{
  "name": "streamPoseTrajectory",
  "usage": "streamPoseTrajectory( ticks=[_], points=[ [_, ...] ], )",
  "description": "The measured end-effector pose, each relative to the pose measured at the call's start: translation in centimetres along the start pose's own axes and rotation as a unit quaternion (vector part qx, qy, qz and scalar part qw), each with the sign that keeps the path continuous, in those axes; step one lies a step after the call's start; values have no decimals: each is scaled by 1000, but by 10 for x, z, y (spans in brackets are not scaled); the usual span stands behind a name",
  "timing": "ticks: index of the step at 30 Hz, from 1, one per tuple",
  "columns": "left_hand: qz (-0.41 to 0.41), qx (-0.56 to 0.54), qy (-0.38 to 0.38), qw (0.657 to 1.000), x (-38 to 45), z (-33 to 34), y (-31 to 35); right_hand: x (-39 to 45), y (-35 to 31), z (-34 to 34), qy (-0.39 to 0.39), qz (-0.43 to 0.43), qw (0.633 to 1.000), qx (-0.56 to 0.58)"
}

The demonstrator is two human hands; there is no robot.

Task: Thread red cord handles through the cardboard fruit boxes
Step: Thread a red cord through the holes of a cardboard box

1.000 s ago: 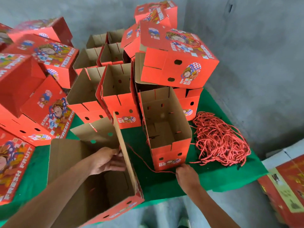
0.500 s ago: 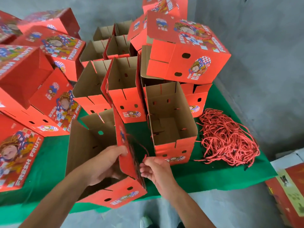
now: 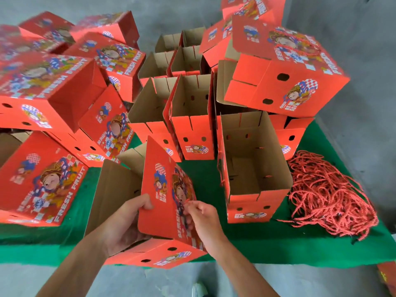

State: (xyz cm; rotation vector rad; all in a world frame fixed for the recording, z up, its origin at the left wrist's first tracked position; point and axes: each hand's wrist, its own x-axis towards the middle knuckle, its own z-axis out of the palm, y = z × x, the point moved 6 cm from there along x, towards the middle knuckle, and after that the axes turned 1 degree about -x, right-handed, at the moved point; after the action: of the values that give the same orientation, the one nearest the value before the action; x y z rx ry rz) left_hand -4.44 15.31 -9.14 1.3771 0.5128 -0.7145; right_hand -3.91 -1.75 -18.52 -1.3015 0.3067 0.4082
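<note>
Here the left hand (image 3: 126, 219) grips the stiff, light fruit box (image 3: 158, 202) panel; beside it, the right hand (image 3: 201, 215) pinches the limp red cord (image 3: 186, 202) near its end.

Two bare forearms reaching up from the near edge, converging toward the middle. Left hand (image 3: 126, 221) turned palm toward the right, fingers curled over the near-left edge of the upright red panel (image 3: 158, 196), thumb hidden behind it, gripping. Left wrist bent slightly back, forearm running down to the near-left corner. Right hand (image 3: 202, 215) just right of the left, knuckles up, thumb and forefinger pinched together on a thin red cord (image 3: 186, 201) against the printed face of the same panel; remaining fingers loosely curled underneath. Right forearm angled down to the near right, wrist straight.
</note>
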Motion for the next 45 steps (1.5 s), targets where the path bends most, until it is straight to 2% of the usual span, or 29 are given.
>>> streamPoseTrajectory(
  ticks=[4,10,14,18,21,23,25,27,29,30,31,32,34,35,36,37,39,40,41,43,45],
  points=[
    [1,-31,-4,1000,-3,-1,-3,-3,-11,8,-16,-53,998,-31],
    [4,-60,-57,997,-3,13,3,-5,-18,10,17,-135,986,-100],
    [-33,29,-24,999,18,21,5,-8,-21,-4,47,-155,981,-109],
    [-41,219,-30,974,33,40,-1,-5,-15,-10,58,-135,985,-87],
    [-22,263,-9,965,43,42,-1,-2,-11,-16,51,-129,987,-81],
    [-22,286,-21,958,47,44,-3,0,-6,-17,51,-123,988,-75],
    [-29,290,-24,956,51,44,-5,2,-2,-17,65,-101,992,-44],
    [-2,334,-5,942,57,43,-3,4,0,-17,79,-81,993,-22],
    [45,420,22,906,58,44,4,3,2,-21,95,-75,993,-10],
    [67,472,46,878,52,42,11,1,3,-24,103,-81,991,-9],
    [99,535,84,834,44,38,20,-1,5,-26,106,-90,990,-12],
    [156,602,147,769,35,33,33,-2,5,-28,101,-104,989,-11],
    [261,698,313,589,9,21,60,-5,1,-27,86,-130,988,-10],
    [269,705,371,541,-1,12,69,-5,-3,-24,78,-139,987,-17],
    [245,689,406,548,-7,1,74,-7,-9,-21,72,-145,987,-25],
    [200,659,417,593,-9,-11,76,-9,-15,-17,61,-154,986,-28],
    [149,535,380,740,-9,-26,69,-11,-25,-9,32,-171,984,-31],
    [161,459,347,802,-6,-28,65,-12,-29,-4,20,-177,983,-41],
    [180,395,312,845,-4,-28,62,-12,-32,0,8,-178,983,-48],
    [201,324,261,887,0,-24,60,-11,-36,7,-12,-171,984,-52],
    [208,292,239,902,6,-19,60,-11,-42,4,-2,-177,983,-52]
  ],
)
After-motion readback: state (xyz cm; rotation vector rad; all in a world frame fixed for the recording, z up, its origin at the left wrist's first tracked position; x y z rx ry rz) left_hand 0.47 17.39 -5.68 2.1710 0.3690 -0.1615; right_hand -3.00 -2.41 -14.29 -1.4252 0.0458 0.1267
